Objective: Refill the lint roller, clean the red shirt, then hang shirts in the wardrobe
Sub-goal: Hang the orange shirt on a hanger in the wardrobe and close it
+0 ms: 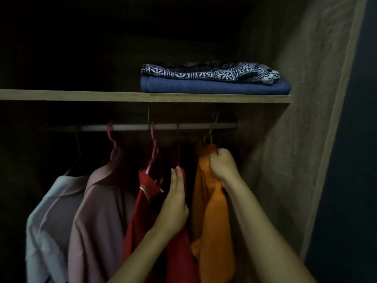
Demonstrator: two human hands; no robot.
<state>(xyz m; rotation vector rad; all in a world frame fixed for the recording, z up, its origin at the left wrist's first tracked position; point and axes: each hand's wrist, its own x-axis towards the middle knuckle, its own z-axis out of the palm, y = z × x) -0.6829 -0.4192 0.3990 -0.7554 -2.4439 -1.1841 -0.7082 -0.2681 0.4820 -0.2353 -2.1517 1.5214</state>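
Hanging step: right hand (222, 164) grips orange shirt (212, 201) collar; left hand (176, 203), fingers straight, touches red shirt (146, 211). Next, release it on rail (130, 127).

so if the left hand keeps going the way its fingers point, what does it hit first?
Left hand points up and inward; likely first contact is the thin purple hanger above its fingers, then the pale metal rail. Depth is unclear.

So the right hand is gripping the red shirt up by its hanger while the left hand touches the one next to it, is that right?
Not quite. In the head view the right hand grips the orange shirt up by its hanger; the left hand, fingers straight, touches the red shirt next to it.
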